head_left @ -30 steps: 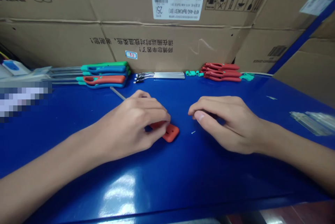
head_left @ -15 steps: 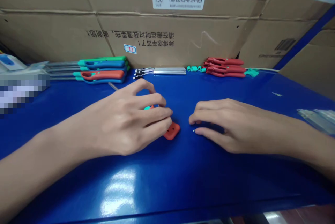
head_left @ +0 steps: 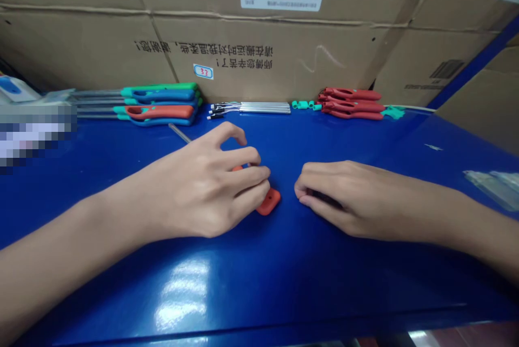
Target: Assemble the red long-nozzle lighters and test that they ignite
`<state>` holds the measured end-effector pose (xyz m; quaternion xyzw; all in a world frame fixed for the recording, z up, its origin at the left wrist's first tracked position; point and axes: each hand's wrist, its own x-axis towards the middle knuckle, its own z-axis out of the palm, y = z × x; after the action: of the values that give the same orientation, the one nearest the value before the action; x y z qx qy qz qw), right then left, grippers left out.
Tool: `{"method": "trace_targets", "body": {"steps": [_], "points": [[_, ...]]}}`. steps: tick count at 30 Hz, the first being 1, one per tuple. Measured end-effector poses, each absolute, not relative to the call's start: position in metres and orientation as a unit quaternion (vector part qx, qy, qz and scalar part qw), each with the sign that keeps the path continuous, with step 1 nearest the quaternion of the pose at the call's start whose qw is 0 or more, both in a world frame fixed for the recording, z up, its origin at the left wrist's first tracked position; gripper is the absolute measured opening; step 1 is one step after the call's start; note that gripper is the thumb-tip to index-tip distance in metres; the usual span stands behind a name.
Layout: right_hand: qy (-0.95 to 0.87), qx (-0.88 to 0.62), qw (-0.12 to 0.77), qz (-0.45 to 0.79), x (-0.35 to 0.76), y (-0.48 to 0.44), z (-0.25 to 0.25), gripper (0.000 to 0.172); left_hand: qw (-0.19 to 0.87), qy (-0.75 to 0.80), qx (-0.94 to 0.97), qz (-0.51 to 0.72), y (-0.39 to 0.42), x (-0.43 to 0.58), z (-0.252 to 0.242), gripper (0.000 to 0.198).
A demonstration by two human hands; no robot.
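My left hand (head_left: 203,187) is shut on a red plastic tool handle (head_left: 270,202), whose end shows past my fingers. A thin metal rod (head_left: 179,133) sticks out behind the hand towards the far left. My right hand (head_left: 340,198) rests on the blue table (head_left: 284,277) with its fingers curled and thumb close to them, a short way right of the handle. Whether it holds something small is hidden. A tiny pin seen earlier does not show now.
Along the back edge lie stacked teal-and-blue and red tool handles (head_left: 158,101), metal shafts (head_left: 263,108), teal sleeves (head_left: 302,104) and red handle parts (head_left: 352,102). Cardboard boxes (head_left: 263,49) stand behind them. A clear plastic bag (head_left: 492,187) lies at right.
The tiny pin by my right thumb no longer shows. A teal bit seen between my left fingers is now hidden. My left hand has shifted slightly on the handle, and the view has tilted lower.
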<state>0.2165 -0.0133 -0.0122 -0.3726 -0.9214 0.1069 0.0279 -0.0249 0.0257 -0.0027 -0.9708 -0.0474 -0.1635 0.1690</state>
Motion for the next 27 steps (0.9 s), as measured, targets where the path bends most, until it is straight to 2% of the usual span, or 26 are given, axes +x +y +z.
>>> {"method": "trace_targets", "body": {"steps": [5,10,27], "points": [[-0.906,-0.380,0.106,0.157,0.216,-0.014,-0.013,0.007,0.236,-0.023,-0.960,-0.146,0.026,-0.024,-0.006,0.045],[-0.897,-0.387,0.148,0.155,0.212,-0.013,-0.014,0.008,0.240,-0.014,-0.959,-0.152,0.026,-0.024,-0.005,0.046],[-0.892,-0.371,0.184,0.181,0.189,-0.014,-0.016,0.014,0.211,-0.046,-0.972,-0.097,0.024,-0.023,-0.004,0.045]]}}
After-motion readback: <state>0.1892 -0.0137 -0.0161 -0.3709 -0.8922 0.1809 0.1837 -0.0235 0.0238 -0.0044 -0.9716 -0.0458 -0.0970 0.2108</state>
